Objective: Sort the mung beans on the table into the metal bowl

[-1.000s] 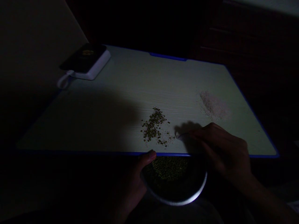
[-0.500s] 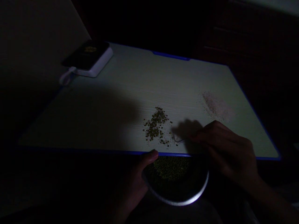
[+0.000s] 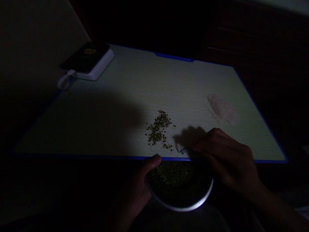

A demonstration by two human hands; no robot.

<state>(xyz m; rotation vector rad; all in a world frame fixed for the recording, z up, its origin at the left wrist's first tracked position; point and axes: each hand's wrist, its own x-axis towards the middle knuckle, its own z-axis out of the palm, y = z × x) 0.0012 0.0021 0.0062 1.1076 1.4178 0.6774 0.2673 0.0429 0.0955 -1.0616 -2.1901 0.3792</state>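
Note:
My left hand [image 3: 141, 187] grips the side of a round metal bowl [image 3: 193, 207] just under the near edge of a folding table, its thumb at the blue edging. Small green beans [image 3: 175, 174], like mung beans, lie in the bowl. My right hand [image 3: 227, 158] is closed over the table's near edge, right of the bowl. From its pinched fingertips a thin, pale-edged piece [image 3: 181, 149] sticks out; its kind is too dark to tell. Left of it, loose green beans [image 3: 158, 129] are scattered on the tabletop, with pale grains among them.
A pile of pale, rice-like grains [image 3: 223, 111] lies on the right of the light tabletop [image 3: 145, 80]. At the far left corner sits a white box-like device [image 3: 100, 66] with a dark top and a looped strap [image 3: 64, 82]. The surroundings are very dark.
My right hand has moved a little left along the near edge, and more of the thin piece shows. My left hand keeps its hold on the bowl. The whole view has shifted slightly.

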